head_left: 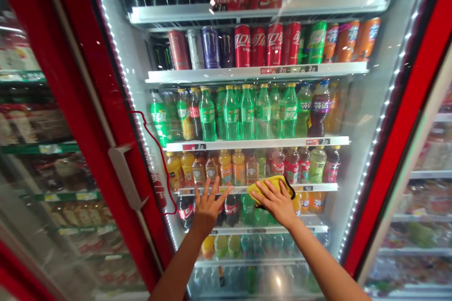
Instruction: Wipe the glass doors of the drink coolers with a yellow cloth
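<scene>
Plainly, the right hand [277, 203] presses a bunched yellow cloth [267, 188] against the inside face of view, the glass door [353, 150] of a red-framed drinks cooler, its fingers spread over the cloth and holding it down. The cloth sits near the door's middle, level with the shelf edge [257, 189] under the juice bottles [226, 168]. Just beside it, the left hand [208, 206] holds nothing, its fingers [205, 188] splayed wide at the glass. Behind the door stand green Sprite bottles [233, 115] and, higher up, Coca-Cola cans [257, 46]. A grey door handle [123, 176] runs down the frame [399, 122] left of both hands.
</scene>
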